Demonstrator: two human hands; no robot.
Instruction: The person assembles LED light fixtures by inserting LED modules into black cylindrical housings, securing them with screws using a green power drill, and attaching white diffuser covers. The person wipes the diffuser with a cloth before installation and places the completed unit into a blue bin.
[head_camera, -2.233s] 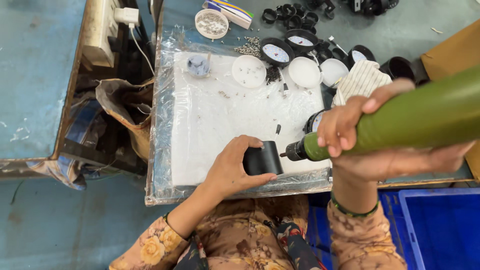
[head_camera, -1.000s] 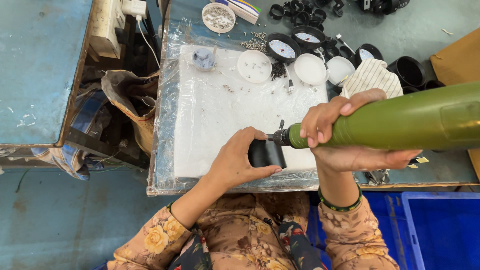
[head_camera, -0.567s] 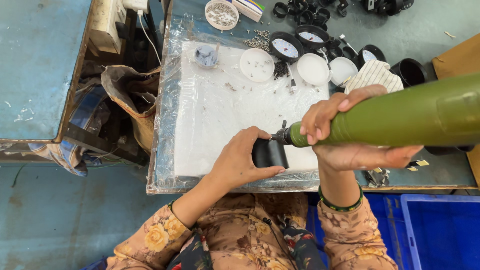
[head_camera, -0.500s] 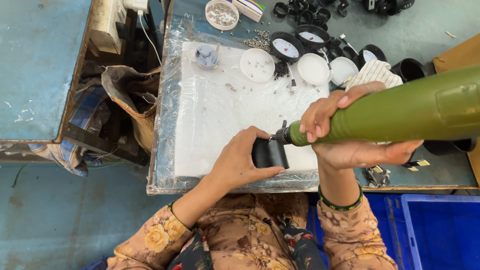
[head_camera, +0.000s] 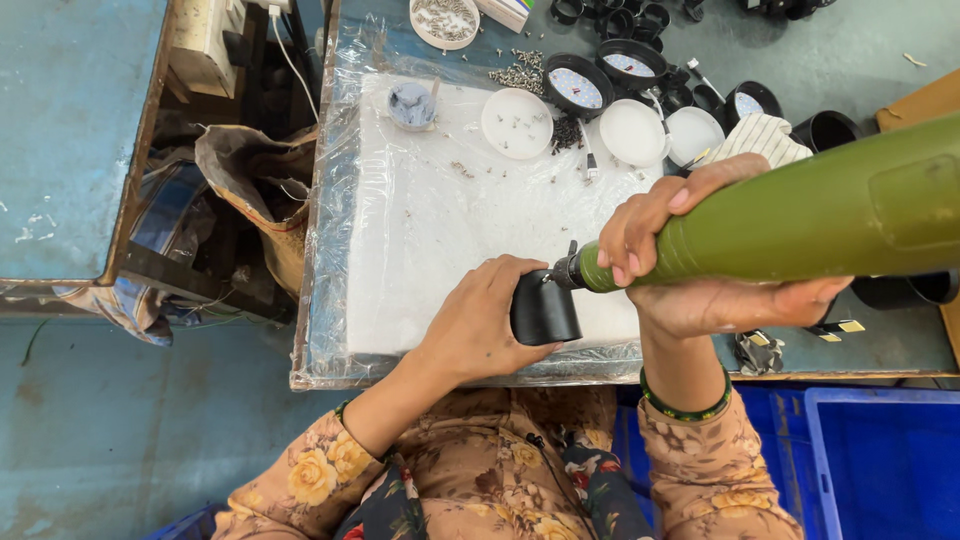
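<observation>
My left hand (head_camera: 478, 322) grips a small black cylindrical housing (head_camera: 546, 309) on the near edge of a white foam pad (head_camera: 440, 230) wrapped in clear plastic. My right hand (head_camera: 690, 262) holds a green electric screwdriver (head_camera: 820, 210), lying almost level with its bit pointing left into the top of the housing. The bit's tip is hidden where it meets the housing.
At the far edge lie white round discs (head_camera: 516, 124), black round housings (head_camera: 580, 82), loose screws (head_camera: 520, 76), a screw dish (head_camera: 444, 20) and a striped cloth (head_camera: 760, 138). A blue crate (head_camera: 880, 460) sits at lower right. To the left, a gap holds a bag (head_camera: 250, 190) and cables.
The housing and both hands moved slightly right and toward me along the pad's near edge. The screwdriver bit stays at the housing throughout.
</observation>
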